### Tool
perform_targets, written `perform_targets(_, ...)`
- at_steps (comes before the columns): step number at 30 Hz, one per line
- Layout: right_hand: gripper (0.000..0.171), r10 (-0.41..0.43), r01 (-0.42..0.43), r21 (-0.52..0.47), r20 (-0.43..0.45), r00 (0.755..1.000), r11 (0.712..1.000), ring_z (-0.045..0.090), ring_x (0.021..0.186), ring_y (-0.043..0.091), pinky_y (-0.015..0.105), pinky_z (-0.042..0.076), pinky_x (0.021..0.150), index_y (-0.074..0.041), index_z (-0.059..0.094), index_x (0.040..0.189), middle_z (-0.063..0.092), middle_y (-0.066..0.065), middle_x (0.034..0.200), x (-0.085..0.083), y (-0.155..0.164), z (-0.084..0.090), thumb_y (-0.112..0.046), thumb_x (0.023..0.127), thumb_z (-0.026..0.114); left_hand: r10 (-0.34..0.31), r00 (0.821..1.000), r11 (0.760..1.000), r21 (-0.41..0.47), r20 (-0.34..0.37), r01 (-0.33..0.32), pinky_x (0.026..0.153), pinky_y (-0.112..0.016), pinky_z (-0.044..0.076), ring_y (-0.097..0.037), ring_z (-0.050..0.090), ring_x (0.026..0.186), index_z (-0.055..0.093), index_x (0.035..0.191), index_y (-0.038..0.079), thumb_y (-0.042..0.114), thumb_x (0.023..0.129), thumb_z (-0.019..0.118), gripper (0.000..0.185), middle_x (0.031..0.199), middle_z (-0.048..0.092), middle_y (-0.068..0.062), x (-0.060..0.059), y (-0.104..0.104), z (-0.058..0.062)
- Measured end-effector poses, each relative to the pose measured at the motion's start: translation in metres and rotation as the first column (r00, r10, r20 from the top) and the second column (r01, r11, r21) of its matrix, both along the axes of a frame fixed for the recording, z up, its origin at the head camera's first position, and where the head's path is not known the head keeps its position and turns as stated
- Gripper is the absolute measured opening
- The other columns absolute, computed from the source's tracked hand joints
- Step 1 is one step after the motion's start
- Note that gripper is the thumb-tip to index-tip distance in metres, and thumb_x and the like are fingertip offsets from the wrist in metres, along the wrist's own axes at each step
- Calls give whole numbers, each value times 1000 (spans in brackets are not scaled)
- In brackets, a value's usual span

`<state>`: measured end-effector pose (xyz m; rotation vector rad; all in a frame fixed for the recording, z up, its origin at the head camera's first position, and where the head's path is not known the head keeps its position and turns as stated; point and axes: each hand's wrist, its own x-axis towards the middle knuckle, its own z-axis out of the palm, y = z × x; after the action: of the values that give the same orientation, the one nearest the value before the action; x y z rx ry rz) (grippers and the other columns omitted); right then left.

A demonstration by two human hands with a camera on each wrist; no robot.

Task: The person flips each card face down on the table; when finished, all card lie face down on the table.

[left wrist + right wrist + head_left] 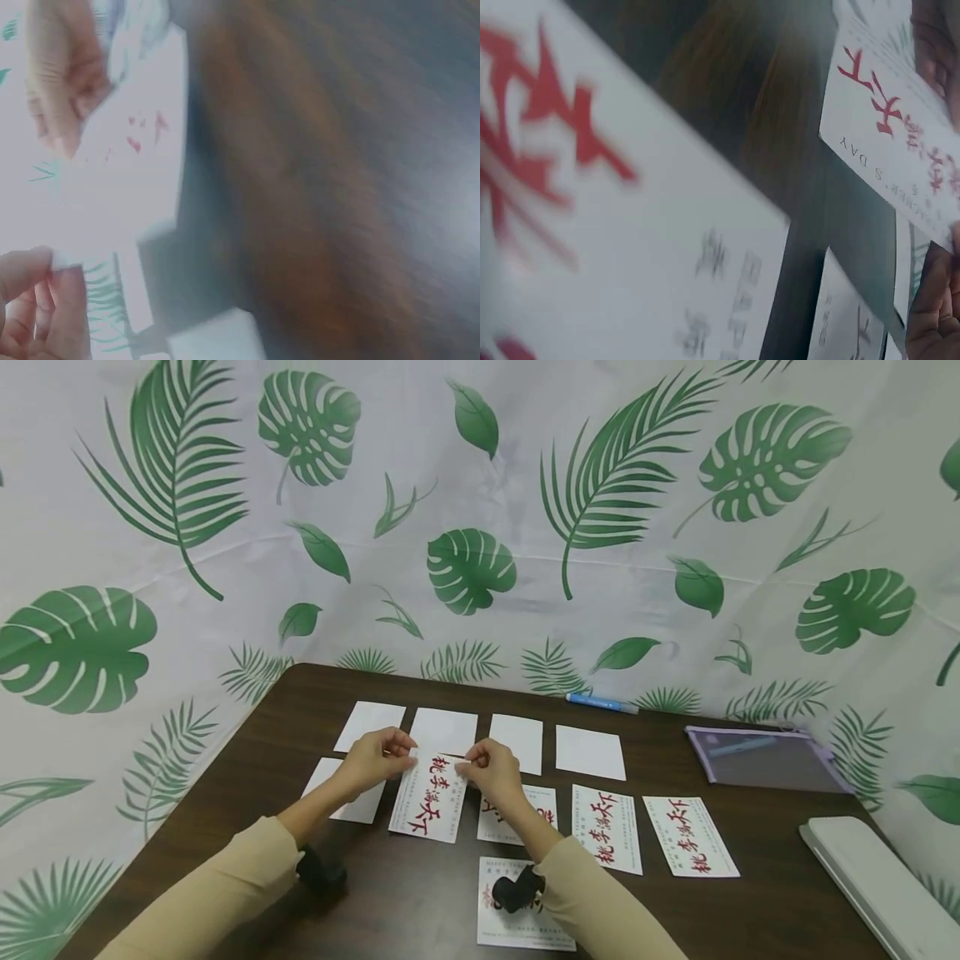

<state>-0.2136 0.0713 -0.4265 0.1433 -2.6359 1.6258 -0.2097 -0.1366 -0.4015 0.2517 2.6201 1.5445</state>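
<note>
White fabric printed with green palm and monstera leaves hangs as a backdrop behind a dark brown wooden table (750, 910). Both hands are raised just above the table's middle and hold one card (431, 797) between them: the left hand (375, 762) pinches its far left corner and the right hand (487, 768) pinches its far right corner, fingers curled, the two hands near each other but not touching. That card is a white rectangle, tilted so its near edge drops toward the table, with a column of large red brush-style characters down its face, a few black strokes among them, and fine small print along one side; the right wrist view shows the same red characters and a line of small capital letters near one edge, though much of that view is blurred. In the left wrist view the card looks pale and translucent, the red marks showing faintly, with fingers (56, 292) gripping its corner. Four blank white cards (590, 752) lie in a row on the far side of the hands, and more printed cards (690, 835) with the same red lettering lie in a row to the right, with another near the person's right sleeve. A blue pen (600, 702) rests at the table's far edge, a purple zip pouch (765, 762) sits far right, and a white flat case (877, 885) lies at the near right.
</note>
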Motion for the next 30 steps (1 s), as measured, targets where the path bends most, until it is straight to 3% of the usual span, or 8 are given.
perform_targets(3, 18, -64, 62, -117, -15, 998, 991, 53, 63, 9, 18, 48, 56, 0, 60, 90, 58, 5, 74, 2, -4, 0, -4, 78, 73, 41, 998, 993, 106, 41, -45, 64, -27, 55, -14, 57, 73, 58, 102, -5, 1, 85, 64, 19, 86, 58, -9, -3, 1, 8)
perform_targets(7, 20, -139, 114, -227, -101, 985, 967, 53, 71, 11, 14, 45, 61, 2, 61, 94, 61, 11, 82, 8, -15, 4, -2, 78, 72, 112, 993, 981, 157, 39, -117, 61, -25, 55, -11, 58, 73, 56, 103, -6, 1, 86, 62, 19, 88, 58, -9, -6, 3, 15)
perform_targets(11, 17, -75, 34, -218, -182, 980, 975, 51, 67, 7, 13, 43, 59, 2, 63, 90, 61, 11, 77, 18, -30, 9, -3, 78, 73, 178, 984, 968, 176, 17, -178, 60, -27, 56, -10, 60, 74, 56, 102, -5, -1, 85, 59, 18, 89, 57, -10, -7, 8, 21)
perform_targets(14, 20, -3, -38, -145, -270, 963, 989, 52, 65, 4, 14, 45, 58, 2, 64, 89, 62, 11, 75, 25, -40, 12, -8, 76, 77, 210, 977, 958, 201, -22, -202, 62, -32, 57, -12, 62, 76, 56, 101, -5, -2, 84, 58, 17, 90, 56, -11, -6, 15, 24)
perform_targets(17, 25, 29, -57, -66, -364, 931, 996, 53, 63, 6, 15, 47, 57, 1, 63, 89, 60, 10, 74, 30, -44, 14, -10, 74, 79, 224, 972, 950, 237, -70, -202, 65, -37, 57, -13, 61, 75, 56, 100, -5, -3, 83, 58, 17, 90, 56, -12, -4, 22, 27)
perform_targets(20, 24, 32, -33, 5, -446, 895, 999, 56, 61, 10, 16, 47, 55, -1, 63, 89, 59, 7, 72, 32, -45, 16, -7, 73, 79, 231, 968, 940, 278, -94, -197, 64, -34, 57, -14, 61, 75, 56, 100, -4, -4, 83, 58, 18, 93, 56, -14, 0, 28, 31)
perform_targets(27, 17, 45, 81, 160, -658, 752, 984, 54, 63, 12, 20, 45, 56, -4, 64, 89, 57, 3, 72, 29, -34, 23, 2, 75, 72, 197, 967, 925, 359, -164, -127, 65, -29, 57, -23, 66, 82, 54, 105, -3, 0, 84, 65, 24, 102, 58, -21, 5, 36, 40)
perform_targets(30, 17, 27, 105, 152, -681, 732, 983, 54, 64, 13, 21, 45, 56, -4, 64, 90, 57, 4, 73, 27, -27, 26, 4, 76, 72, 185, 962, 932, 348, -201, -106, 66, -27, 57, -26, 67, 86, 54, 109, -2, 4, 85, 67, 28, 106, 58, -21, 6, 36, 44)
